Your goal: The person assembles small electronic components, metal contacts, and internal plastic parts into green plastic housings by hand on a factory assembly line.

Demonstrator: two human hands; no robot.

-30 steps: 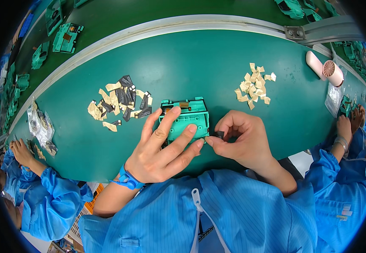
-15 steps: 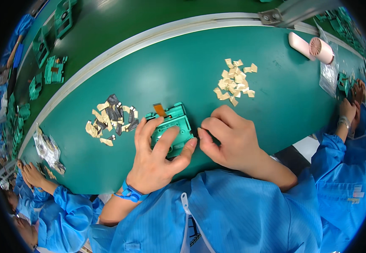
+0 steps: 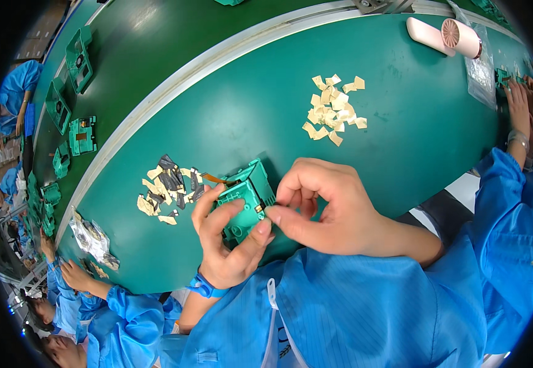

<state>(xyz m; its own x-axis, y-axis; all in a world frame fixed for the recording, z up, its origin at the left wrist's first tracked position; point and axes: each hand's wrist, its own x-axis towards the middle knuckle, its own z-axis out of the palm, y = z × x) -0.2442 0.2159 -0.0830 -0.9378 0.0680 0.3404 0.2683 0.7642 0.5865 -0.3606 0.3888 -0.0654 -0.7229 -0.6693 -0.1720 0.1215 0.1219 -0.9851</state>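
Note:
My left hand [image 3: 226, 242] is closed around a green plastic housing [image 3: 246, 195], with fingers on its left side and thumb on its near edge. The housing is tilted up off the table. An orange-brown ribbon cable [image 3: 216, 178] sticks out from its far left side. At the housing's right edge, the thumb and forefinger of my right hand [image 3: 328, 205] pinch together beside a small black strip with a gold end [image 3: 259, 208]. The fingertips partly hide that strip, and it seems to be what they hold.
Left of the housing lies a pile of black and cream pieces [image 3: 169, 184]. Cream paper scraps [image 3: 334, 110] lie farther off. A pink handheld fan [image 3: 459, 38] and clear plastic bag [image 3: 481, 80] are at far right, another bag [image 3: 93, 238] at left. Co-workers sit on both sides.
My left hand has tilted the housing up and turned it. My right hand has moved left, bringing its fingertips against the housing's right edge. The view has shifted slightly.

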